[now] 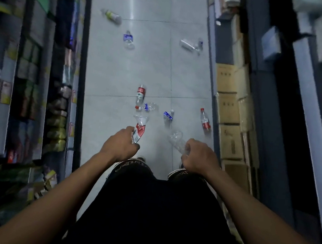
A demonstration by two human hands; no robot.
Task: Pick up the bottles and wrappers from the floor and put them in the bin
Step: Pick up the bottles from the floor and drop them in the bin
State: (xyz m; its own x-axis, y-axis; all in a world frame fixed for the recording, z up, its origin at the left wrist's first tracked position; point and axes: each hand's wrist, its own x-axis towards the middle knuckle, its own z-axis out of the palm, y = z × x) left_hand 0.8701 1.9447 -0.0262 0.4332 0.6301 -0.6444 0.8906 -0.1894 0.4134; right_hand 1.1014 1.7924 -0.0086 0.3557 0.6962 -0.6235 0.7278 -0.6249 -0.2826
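Note:
My left hand [120,144] grips a crushed clear bottle with a red and white label [140,127]. My right hand [199,156] grips a clear bottle without a label [177,140]. Several bottles lie on the grey tiled floor [121,73] ahead: a red-labelled one [140,96], a crumpled blue-labelled one [150,107], a small blue-labelled one [167,117] and a red-capped one [205,121] by the right shelf. Farther off lie a blue-labelled bottle [128,39], a yellow-labelled bottle [112,16] and a clear bottle [191,45]. No bin is in view.
I stand in a narrow aisle. Stocked shelves [32,67] line the left side. Cardboard boxes [229,109] are stacked along the dark shelving [279,95] on the right. My legs in dark shorts [152,211] fill the bottom middle.

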